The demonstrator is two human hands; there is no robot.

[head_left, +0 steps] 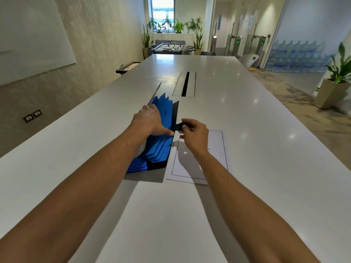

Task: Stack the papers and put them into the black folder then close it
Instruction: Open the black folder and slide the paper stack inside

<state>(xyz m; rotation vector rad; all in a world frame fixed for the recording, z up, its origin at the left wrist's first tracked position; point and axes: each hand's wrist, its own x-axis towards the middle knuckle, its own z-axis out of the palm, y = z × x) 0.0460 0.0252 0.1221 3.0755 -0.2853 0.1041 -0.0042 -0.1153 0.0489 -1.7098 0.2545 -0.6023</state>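
While left hand (150,122) curls over upright papers (155,93) at left side of black folder (175,111), its thumb lies straight across blue dividers (160,149); folder lies open on table (256,139), dividers fanned out; right hand (193,135) pinches black strap (178,127) at folder's right edge between thumb and fingers; printed sheet (218,149) lies flat on table just right of folder, partly under right wrist; cable slot (187,84) beyond folder.

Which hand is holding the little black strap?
The right hand pinches the black folder's strap; the left hand rests on the blue dividers.
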